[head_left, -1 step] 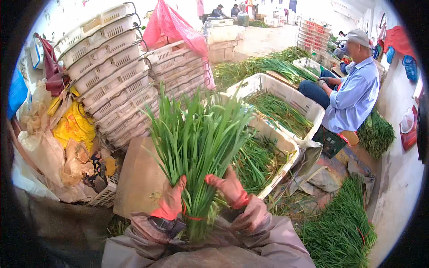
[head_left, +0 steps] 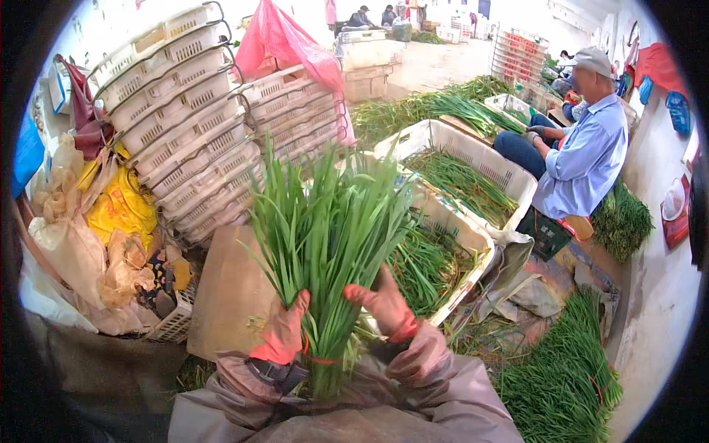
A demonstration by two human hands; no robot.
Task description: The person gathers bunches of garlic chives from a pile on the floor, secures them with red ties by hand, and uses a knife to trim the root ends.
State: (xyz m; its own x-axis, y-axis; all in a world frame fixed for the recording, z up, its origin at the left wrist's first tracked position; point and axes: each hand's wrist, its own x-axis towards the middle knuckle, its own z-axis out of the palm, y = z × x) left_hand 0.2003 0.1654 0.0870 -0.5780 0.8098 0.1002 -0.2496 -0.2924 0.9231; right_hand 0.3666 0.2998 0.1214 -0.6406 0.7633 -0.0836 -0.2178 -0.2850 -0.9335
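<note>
Upright in front of me stands a bunch of garlic chives point(head_left: 325, 236), its long green leaves fanning out at the top. A red band point(head_left: 322, 360) circles its lower stems. My left hand point(head_left: 284, 325), in a reddish glove, is closed round the bunch's left side, its thumb in front and the fingers hidden behind. My gloved right hand point(head_left: 384, 306) is at the bunch's right side, thumb and fingers apart, the thumb tip at the outer leaves. Right of the bunch, a white crate point(head_left: 473, 269) holds loose chives point(head_left: 425, 266).
Tall stacks of white crates point(head_left: 177, 111) rise at the left, beside plastic bags point(head_left: 122, 203). A brown board point(head_left: 229, 295) leans near my left hand. Another crate of greens point(head_left: 521, 188) stands beyond. Banded chives point(head_left: 554, 369) lie at lower right. A seated person point(head_left: 583, 140) works at right.
My right hand has shifted slightly right and its fingers have spread a little from the bunch. The leaf tops have swayed slightly. My left hand has barely moved.
</note>
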